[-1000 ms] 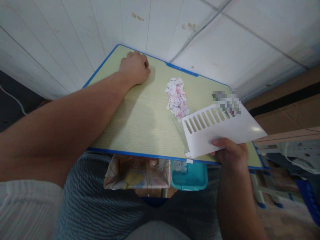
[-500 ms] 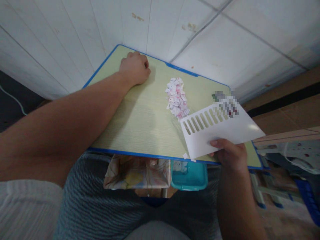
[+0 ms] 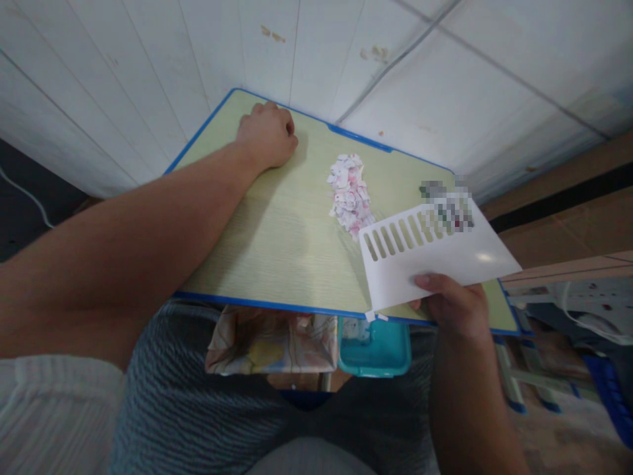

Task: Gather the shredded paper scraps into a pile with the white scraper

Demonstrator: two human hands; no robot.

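Observation:
My right hand (image 3: 457, 303) pinches the near edge of a white card (image 3: 435, 264) with a row of slots cut along its far side. The card is held tilted over the table's right part, and its far right corner is blurred by pixels. A heap of small white and pink paper scraps (image 3: 349, 191) lies just left of the card. Under the card's left end a faint see-through edge shows; I cannot tell its kind. Resting on the far left of the table, my left hand (image 3: 267, 134) is loosely curled, and nothing shows in it.
The pale table top (image 3: 277, 244) has a blue rim and stands against a white panelled wall (image 3: 316, 46). Two paper bits (image 3: 370, 316) lie at its front edge. Below that edge are a patterned box (image 3: 271, 349) and a teal plastic container (image 3: 378, 353).
The slotted card has shifted slightly up, its near left corner lifting off the paper bits at the front edge. My left hand and the heap of scraps have not moved.

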